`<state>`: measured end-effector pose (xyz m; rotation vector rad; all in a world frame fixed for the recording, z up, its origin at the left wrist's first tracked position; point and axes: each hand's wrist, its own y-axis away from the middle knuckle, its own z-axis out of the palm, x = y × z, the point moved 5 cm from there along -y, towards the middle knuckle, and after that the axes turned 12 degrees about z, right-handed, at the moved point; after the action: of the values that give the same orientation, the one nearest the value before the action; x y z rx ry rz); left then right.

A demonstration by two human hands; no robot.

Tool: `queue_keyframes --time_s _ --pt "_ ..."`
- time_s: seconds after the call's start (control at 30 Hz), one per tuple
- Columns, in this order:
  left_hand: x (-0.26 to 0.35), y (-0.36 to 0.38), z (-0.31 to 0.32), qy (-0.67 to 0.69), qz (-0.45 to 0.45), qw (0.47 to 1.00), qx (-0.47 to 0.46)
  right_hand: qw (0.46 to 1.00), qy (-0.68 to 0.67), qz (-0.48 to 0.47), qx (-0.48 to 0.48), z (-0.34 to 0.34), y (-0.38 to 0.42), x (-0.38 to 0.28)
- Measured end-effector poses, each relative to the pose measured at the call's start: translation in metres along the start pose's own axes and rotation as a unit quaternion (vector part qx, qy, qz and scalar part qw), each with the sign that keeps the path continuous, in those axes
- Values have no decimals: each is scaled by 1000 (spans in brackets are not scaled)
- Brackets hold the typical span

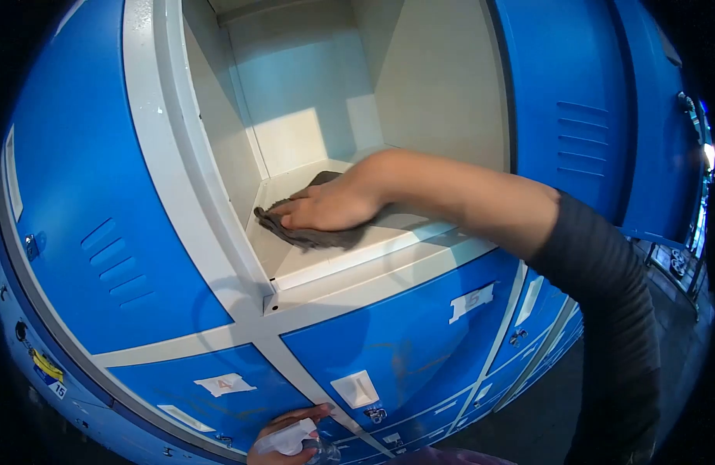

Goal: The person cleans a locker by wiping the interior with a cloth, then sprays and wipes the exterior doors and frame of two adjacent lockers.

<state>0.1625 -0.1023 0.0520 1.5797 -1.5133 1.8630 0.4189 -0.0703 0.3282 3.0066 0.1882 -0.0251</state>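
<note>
My right hand [334, 208] presses a dark grey cloth [299, 231] onto the floor of an open locker compartment [442, 85], near its left wall. The fingers lie bent over the cloth, and part of it bunches up behind the hand. Low in the view, my left hand [276, 448] is wrapped round a spray bottle with a white head [289, 436] and a clear body. That bottle is partly hidden by the fingers and cut off by the frame's lower edge. It is in front of the lower blue locker doors.
The compartment's blue door [574, 85] stands swung open on the right. A closed blue door [70, 178] is on the left. Below are closed doors with paper labels, one marked 4 [225, 385] and another marked 5 [472, 301]. A pale frame lip [373, 263] edges the compartment.
</note>
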Motion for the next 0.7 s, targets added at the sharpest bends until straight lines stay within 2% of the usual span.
queue_keyframes --time_s 0.13,0.33,0.43,0.53,0.7 --pt "-3 -8 4 -19 15 1000 -14 991 51 114 -40 -11 -72 11" --pt "-11 -12 2 -18 9 1000 -9 976 122 167 -71 -22 -185 49" --pt "-14 -15 -3 -30 0 1000 -9 971 166 143 96 -28 -200 60" --pt "-16 -18 -4 -38 -7 999 -10 966 175 140 129 -35 -206 68" --pt "-20 -17 -5 -45 -13 999 -14 967 166 189 29 -33 -218 95"
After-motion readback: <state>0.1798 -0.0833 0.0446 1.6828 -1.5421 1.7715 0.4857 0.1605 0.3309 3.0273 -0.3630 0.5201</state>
